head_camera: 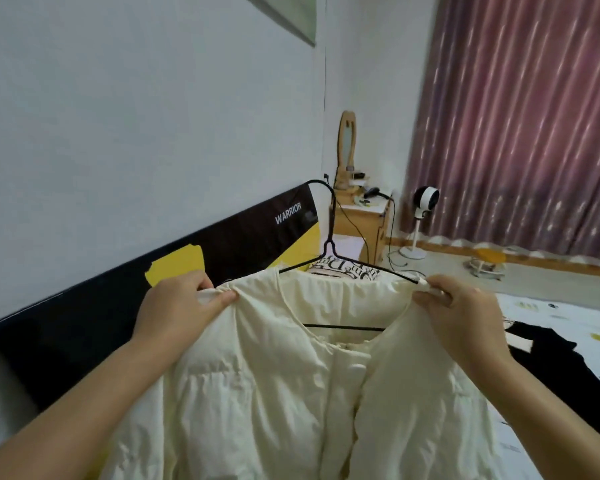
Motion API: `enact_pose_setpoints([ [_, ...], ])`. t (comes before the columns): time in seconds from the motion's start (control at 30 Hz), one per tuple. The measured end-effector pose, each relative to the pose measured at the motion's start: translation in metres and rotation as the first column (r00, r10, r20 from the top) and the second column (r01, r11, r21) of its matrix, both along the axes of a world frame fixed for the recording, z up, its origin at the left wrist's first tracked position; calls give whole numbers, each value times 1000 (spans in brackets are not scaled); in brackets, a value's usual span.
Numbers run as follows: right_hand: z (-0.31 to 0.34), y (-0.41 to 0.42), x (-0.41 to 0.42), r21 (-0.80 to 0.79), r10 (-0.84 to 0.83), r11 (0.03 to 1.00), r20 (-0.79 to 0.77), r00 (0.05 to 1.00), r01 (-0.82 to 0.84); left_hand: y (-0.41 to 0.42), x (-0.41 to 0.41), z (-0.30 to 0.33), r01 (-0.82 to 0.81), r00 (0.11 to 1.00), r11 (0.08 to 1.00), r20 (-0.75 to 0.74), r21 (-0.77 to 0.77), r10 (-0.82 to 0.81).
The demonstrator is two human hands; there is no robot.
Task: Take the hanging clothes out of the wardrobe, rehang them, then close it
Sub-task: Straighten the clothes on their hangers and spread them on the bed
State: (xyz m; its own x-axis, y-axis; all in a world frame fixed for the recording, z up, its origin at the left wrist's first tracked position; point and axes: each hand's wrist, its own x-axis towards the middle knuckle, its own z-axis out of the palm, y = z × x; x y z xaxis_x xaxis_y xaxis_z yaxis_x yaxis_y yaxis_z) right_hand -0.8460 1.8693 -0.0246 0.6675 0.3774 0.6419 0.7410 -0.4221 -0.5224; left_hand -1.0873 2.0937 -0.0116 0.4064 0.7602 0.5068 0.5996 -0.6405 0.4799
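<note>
Fingers [222, 298] pinching cream jacket [291, 393] shoulders

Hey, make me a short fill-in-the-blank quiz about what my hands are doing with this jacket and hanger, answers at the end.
1. Both hands, left hand and right hand, grip the ____ -coloured jacket.
2. The jacket is on a thin wire hanger whose colour is ____.
3. The white word printed on the dark headboard reads ____.
4. The window is covered by a ____ curtain.

Answers: cream; black; WARRIOR; striped
</note>
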Motion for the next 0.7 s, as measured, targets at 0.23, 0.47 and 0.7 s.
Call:
enact_pose_setpoints([
  [0.23, -34, 72, 29, -67, -14, 998, -89, 996, 8, 70, 33, -33, 10, 998, 995, -68, -98, -17],
  [0.47, -57, 129, 88, -163, -42, 987, -194, 980, 10, 125, 95, -74, 38, 992, 998, -114, -58, -45],
  [0.7, -100, 183, 167, -261, -20, 963, -319, 948, -68, 174, 172, -127, 72, 985, 997, -154, -28, -76],
])
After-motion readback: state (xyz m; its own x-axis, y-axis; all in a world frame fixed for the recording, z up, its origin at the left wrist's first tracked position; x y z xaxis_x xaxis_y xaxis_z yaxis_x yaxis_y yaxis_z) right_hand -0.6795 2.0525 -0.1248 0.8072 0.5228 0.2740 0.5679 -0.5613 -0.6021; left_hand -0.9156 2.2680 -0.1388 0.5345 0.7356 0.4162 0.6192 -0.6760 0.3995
